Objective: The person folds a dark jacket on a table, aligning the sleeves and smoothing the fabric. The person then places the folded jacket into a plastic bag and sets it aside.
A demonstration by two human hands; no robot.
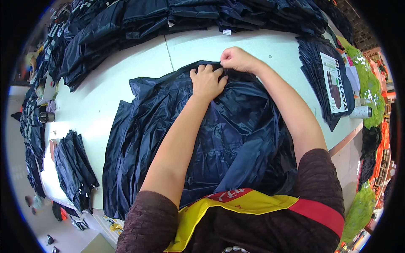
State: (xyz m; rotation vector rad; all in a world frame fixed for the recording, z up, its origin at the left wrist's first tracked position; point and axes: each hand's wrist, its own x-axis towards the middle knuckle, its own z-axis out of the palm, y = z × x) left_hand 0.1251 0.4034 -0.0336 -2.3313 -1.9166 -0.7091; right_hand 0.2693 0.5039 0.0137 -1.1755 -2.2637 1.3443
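A large navy garment (219, 135) of thin, shiny fabric lies spread and wrinkled on the pale table in front of me. My left hand (206, 82) rests on it near its far edge, palm down, fingers apart and bent against the cloth. Just to the right, my right hand (238, 60) is closed in a pinch at the garment's far edge, fingertips tucked in and partly hidden. The two hands are close together but not touching. Much of the garment's near side is hidden by my left forearm and my yellow and red apron.
Folded dark garments (143, 23) line the far side of the pale table (84, 109). A flat stack (67, 164) lies at the left. At the right lie packed dark garments with a printed sheet (333, 82), beside a white cylinder (360, 112). Bright green fabric (366, 84) is piled beyond.
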